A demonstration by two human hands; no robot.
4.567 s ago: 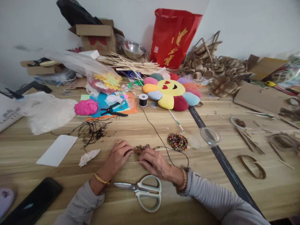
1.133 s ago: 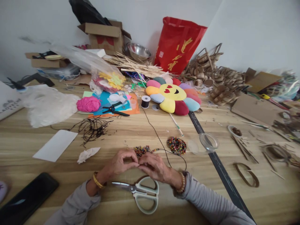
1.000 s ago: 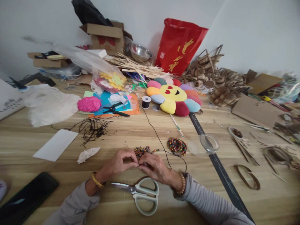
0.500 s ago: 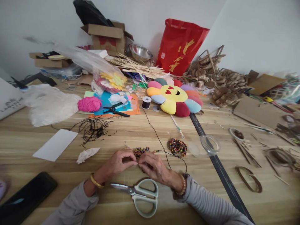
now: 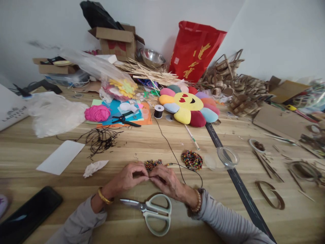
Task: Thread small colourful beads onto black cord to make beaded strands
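Multicoloured bead strand (image 5: pixel 152 164), loosely bunched

**Bright colours over your streaked tan table (image 5: pixel 142 140)**

At the centre, your bead cluster (image 5: pixel 152 164) mixes red, yellow, green and dark tones, as does the coil of beads (image 5: pixel 192 160) right of it; your thread (image 5: pixel 167 141) is black, its spool (image 5: pixel 159 107) white. Your sleeves (image 5: pixel 220 210) are grey, the lower-right one ribbed, and your bangle (image 5: pixel 104 197) is yellow-gold. Your scissors (image 5: pixel 156 212), lower centre, are off-white with silver blades. Above centre, your cushion (image 5: pixel 186 101) has a yellow face with red hearts, ringed by multicoloured petals; the bag (image 5: pixel 190 51) above is red with gold lettering.
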